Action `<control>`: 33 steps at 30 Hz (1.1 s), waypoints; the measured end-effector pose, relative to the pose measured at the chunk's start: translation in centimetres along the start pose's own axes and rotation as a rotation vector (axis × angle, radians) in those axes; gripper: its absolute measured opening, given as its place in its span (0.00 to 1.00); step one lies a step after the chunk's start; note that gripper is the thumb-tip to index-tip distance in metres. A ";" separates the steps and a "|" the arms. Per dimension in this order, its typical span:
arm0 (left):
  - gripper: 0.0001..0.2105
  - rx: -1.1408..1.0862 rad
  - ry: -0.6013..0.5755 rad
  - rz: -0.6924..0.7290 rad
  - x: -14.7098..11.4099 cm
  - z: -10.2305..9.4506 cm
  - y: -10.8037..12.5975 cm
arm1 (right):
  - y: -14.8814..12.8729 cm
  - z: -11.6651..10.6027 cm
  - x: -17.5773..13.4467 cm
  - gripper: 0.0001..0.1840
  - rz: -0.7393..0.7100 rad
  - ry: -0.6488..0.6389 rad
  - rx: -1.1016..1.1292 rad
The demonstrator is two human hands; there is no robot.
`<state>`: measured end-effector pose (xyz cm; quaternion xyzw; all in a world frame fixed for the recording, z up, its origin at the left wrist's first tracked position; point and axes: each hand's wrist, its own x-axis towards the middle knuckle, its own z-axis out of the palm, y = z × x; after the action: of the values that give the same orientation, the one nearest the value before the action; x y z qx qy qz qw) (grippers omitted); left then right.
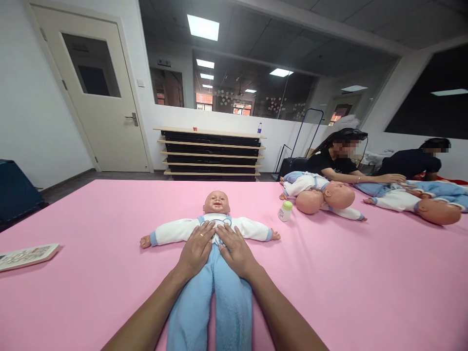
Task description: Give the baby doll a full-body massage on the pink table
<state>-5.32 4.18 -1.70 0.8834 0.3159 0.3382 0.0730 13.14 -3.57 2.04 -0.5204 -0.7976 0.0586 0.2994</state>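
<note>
A baby doll (214, 282) lies on its back on the pink table cover (109, 292), head away from me and arms stretched out to both sides. It wears a white top with blue cuffs and fuzzy light-blue trousers. My left hand (197, 247) rests flat on the left of its belly, a ring on one finger. Flat on the belly's right half lies my right hand (236, 248), its fingertips close to those of the left. Both hands have their fingers stretched out and hold nothing. Part of the doll's chest and waist is hidden beneath them.
A small white bottle with a green cap (285, 211) stands right of the doll. Further right lie two overlapping dolls (340, 195) and another doll (438, 211), with two people behind. A flat printed board or box (29, 255) lies at the left edge.
</note>
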 end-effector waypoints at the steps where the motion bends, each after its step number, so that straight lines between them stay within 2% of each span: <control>1: 0.24 0.003 -0.004 -0.013 0.0 0.1 -0.1 | 0.1 0.1 0.0 0.32 0.011 0.004 0.000; 5: 0.25 0.011 -0.010 -0.071 0.0 0.3 -0.1 | 0.4 0.4 0.0 0.30 0.062 0.011 -0.001; 13: 0.26 0.028 0.068 -0.128 -0.2 0.9 -0.5 | 1.2 1.2 -0.3 0.33 0.132 0.045 -0.001; 19: 0.31 0.059 0.187 -0.134 -0.3 0.2 0.5 | 1.0 1.1 -0.4 0.39 0.157 0.128 -0.038; 21: 0.30 0.076 0.161 -0.068 -0.2 -0.5 1.0 | 0.5 0.6 -0.3 0.37 0.085 0.133 -0.073; 25: 0.25 0.050 0.028 0.080 0.0 -1.1 1.2 | 0.0 0.0 -0.1 0.31 -0.042 0.041 -0.053; 33: 0.23 0.044 -0.012 0.006 0.1 -0.1 0.2 | 0.6 0.6 0.0 0.29 0.041 0.024 -0.029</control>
<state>-5.24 4.08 -1.52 0.8877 0.3204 0.3262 0.0543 13.29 -3.22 1.32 -0.5417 -0.7838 0.0473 0.3000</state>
